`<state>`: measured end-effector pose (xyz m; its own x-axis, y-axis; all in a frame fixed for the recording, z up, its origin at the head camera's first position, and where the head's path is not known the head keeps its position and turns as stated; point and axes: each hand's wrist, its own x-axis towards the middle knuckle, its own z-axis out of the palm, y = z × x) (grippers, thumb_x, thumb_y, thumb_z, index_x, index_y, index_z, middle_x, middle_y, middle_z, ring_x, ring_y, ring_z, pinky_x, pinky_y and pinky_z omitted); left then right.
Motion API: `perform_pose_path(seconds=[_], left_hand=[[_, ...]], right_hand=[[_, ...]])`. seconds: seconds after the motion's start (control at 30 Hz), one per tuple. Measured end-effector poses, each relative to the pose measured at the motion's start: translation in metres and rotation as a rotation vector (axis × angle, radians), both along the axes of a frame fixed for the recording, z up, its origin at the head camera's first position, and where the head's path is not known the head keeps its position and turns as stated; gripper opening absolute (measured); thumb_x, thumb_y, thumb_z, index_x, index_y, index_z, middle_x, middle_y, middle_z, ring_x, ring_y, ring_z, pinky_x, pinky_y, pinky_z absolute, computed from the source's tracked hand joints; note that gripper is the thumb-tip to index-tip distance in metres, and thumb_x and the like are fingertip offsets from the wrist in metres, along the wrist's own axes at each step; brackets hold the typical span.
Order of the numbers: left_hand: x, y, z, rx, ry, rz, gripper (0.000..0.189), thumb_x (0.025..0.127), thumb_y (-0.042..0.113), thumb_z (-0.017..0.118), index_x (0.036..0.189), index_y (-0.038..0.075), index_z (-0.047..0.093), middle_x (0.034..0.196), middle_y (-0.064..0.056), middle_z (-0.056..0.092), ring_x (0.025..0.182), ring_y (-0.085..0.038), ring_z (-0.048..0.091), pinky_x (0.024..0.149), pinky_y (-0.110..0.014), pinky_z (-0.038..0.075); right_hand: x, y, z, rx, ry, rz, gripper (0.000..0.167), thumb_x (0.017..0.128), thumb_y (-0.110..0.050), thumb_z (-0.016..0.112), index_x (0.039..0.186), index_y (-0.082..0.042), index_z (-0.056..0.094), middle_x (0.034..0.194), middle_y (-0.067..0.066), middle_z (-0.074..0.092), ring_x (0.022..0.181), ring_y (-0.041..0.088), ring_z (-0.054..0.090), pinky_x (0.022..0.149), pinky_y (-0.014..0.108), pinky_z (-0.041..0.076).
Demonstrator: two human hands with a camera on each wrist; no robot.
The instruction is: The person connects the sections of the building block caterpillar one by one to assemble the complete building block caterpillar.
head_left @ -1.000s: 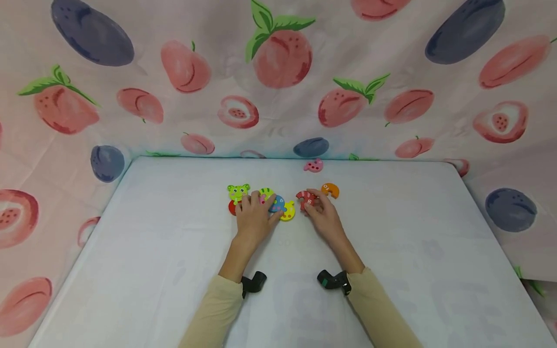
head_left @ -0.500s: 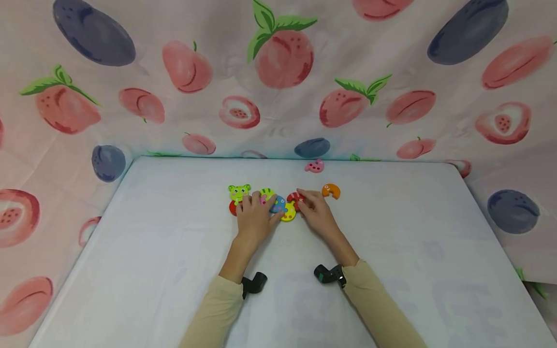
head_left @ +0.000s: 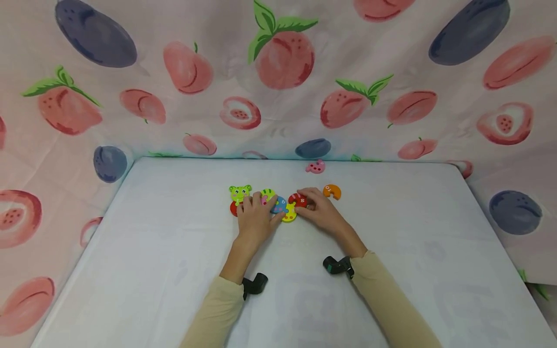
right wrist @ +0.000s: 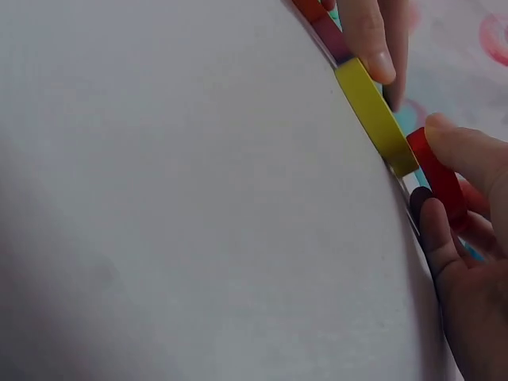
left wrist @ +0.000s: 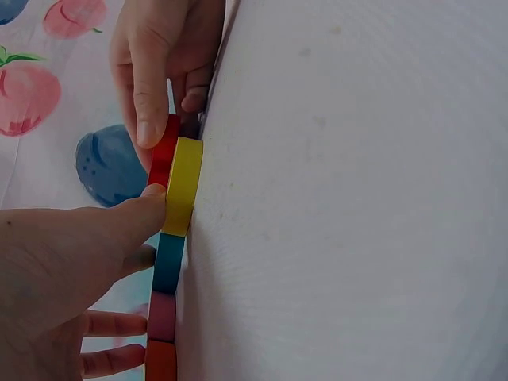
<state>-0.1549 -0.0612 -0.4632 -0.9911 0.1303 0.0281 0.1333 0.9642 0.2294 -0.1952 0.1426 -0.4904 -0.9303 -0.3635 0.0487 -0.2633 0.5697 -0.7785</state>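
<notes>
My left hand [head_left: 254, 220] lies spread over a row of colourful wooden puzzle pieces, hiding part of it. Its thumb touches the yellow piece [left wrist: 184, 186], and two straight fingertips meet the side of the pink and orange pieces in the left wrist view. My right hand [head_left: 322, 211] pinches a red striped puzzle piece [head_left: 297, 199] between thumb and fingers, against the yellow piece's upper right side. Blue [head_left: 278, 205] and striped green [head_left: 269, 194] pieces show beside the left hand. At the row's left end are a green animal-head piece [head_left: 240, 193] and another red piece [head_left: 233, 209].
An orange puzzle piece [head_left: 332, 191] lies just beyond the right hand. Farther back, a pink dotted piece [head_left: 315, 167] sits near the rear edge of the white table [head_left: 152, 270]. A fruit-print cloth [head_left: 287, 106] hangs behind.
My right hand has brought the red striped piece leftward against the yellow one, then its wrist has swung slightly right. The left hand stays in place over the row.
</notes>
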Motion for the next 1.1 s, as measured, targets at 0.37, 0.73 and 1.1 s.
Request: perform_pose_path(seconds=[0.37,0.73,1.1], left_hand=[[0.0,0.0001,0.0008,-0.015,0.002,0.002,0.059,0.09,0.054,0.059,0.142,0.028,0.051,0.137,-0.016,0.046,0.122,-0.036,0.04,0.1,-0.052,0.04],[-0.0008,0.0012,-0.0009,-0.012,-0.011,0.003,0.059,0.09,0.055,0.058,0.143,0.029,0.049,0.138,-0.016,0.044,0.123,-0.036,0.039,0.101,-0.053,0.039],[-0.0001,0.0015,-0.0006,-0.005,-0.018,0.008,0.06,0.09,0.054,0.058,0.144,0.029,0.048,0.141,-0.017,0.043,0.13,-0.039,0.037,0.103,-0.055,0.038]], right_hand=[[-0.0042,0.0023,0.0012,0.034,0.065,0.133,0.055,0.093,-0.023,0.065,0.142,-0.004,0.047,0.143,0.017,0.044,0.112,0.028,0.052,0.093,0.041,0.049],[-0.0074,0.0037,0.0001,0.103,0.102,0.163,0.053,0.094,-0.024,0.064,0.141,-0.005,0.049,0.141,0.018,0.046,0.13,0.037,0.04,0.111,0.056,0.034],[-0.007,0.0031,0.0009,0.153,0.112,0.182,0.051,0.094,-0.024,0.063,0.14,-0.004,0.05,0.142,0.019,0.046,0.131,0.039,0.038,0.109,0.057,0.034]])
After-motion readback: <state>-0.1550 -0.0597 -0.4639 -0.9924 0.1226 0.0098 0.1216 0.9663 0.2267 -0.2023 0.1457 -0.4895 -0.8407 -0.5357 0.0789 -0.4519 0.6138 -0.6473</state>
